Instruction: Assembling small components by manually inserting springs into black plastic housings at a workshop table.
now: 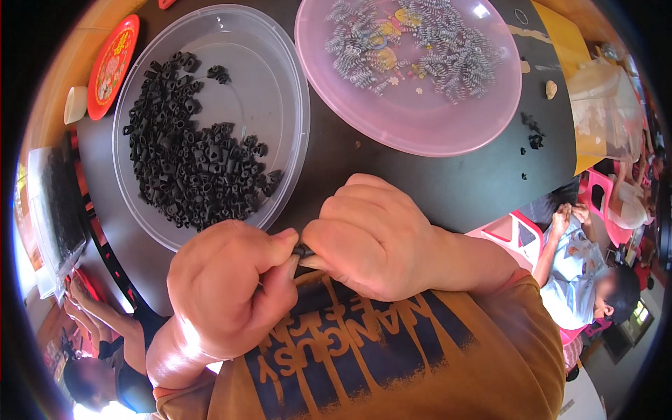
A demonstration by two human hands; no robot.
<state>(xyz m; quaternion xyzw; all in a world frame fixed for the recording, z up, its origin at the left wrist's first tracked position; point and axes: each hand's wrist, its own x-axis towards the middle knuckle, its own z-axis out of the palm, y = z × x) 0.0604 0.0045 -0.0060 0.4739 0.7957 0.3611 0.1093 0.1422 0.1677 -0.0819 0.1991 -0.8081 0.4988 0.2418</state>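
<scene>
Hands pinch a small black part at the surface's near edge

Hands meet close to the person's chest, over the front of an orange shirt (392,364) with dark blue lettering. The left hand (227,290) is curled into a loose fist, its grip pressed together with thumb and forefinger closed on a small black part (304,250). The right hand (371,238) comes in from the other side, its grip likewise pinching the same part, so that the two thumbs nearly touch and only a sliver of the piece shows between them. What shape the part has cannot be told, as the fingers hide most of it.

Just beyond the left hand, a clear round tub (280,98) sits on the dark surface (434,182), holding a heap of small black plastic pieces (192,164) piled toward its left and near sides. Beside it to the right lies a pink translucent lid (420,129) carrying a scatter of small metal springs (413,45). A few stray black pieces (533,133) lie on the surface near its right edge. A red round plate (112,66) rests at the far left.

Other people sit lower left and lower right, away from the work.
</scene>
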